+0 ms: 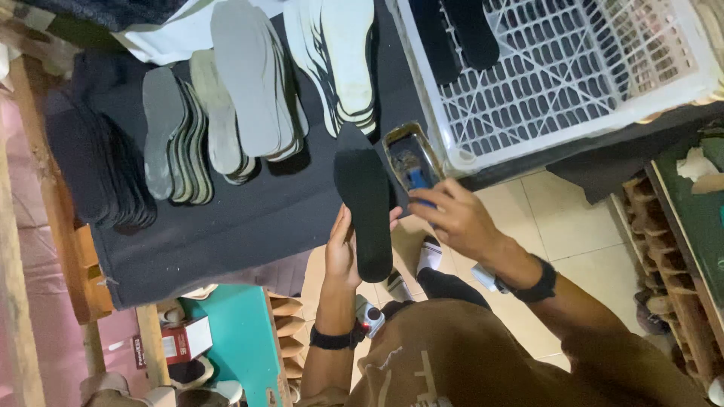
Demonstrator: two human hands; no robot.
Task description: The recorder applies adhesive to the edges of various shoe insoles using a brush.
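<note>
Cloth point(226, 218), black, covers the table, with a white crate point(573, 83) at its right end and fanned stacks of grey insoles point(226, 105), white insoles point(339, 53) and dark insoles point(98, 166) across it. Over the table's near edge a black insole point(363, 200) stands lengthwise, its lower half lying against the left hand point(343, 252), whose fingers curl round its left edge in a grasp. Just right of it, the right hand point(452, 218) pinches a blue tool point(419, 181) in closed fingers inside a small tin point(411, 154).
</note>
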